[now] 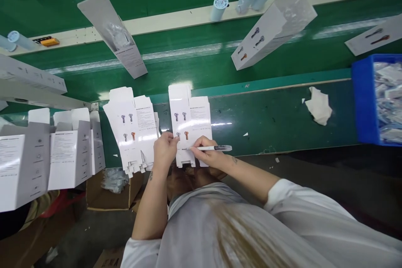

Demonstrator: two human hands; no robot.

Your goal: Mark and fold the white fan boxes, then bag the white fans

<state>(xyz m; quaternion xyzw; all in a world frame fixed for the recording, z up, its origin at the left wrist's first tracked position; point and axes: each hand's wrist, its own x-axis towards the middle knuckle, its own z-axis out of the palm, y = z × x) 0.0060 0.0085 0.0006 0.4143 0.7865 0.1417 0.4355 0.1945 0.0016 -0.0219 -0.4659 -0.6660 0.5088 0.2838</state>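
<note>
A flattened white carton [201, 113] printed with small handheld fans and text lies in front of me on the workbench. My left hand [165, 151] grips its left edge, with the thumb on the printed face. In my right hand [209, 153] is a pen [216, 148], held between thumb and fingers with its tip at the lower part of the carton and its clear end pointing right. Left of it, close to my left hand, rests a stack of similar flat cartons [125, 117] with uneven edges.
Folded-up cartons [64, 163] stand at the left. Open boxes [264, 33] with plastic bags inside sit on the green conveyor [185, 65], behind the bench. Blue cylinders [219, 8] line a pale rail. A blue bin [362, 104] of small packets is at right, near a crumpled cloth [318, 106].
</note>
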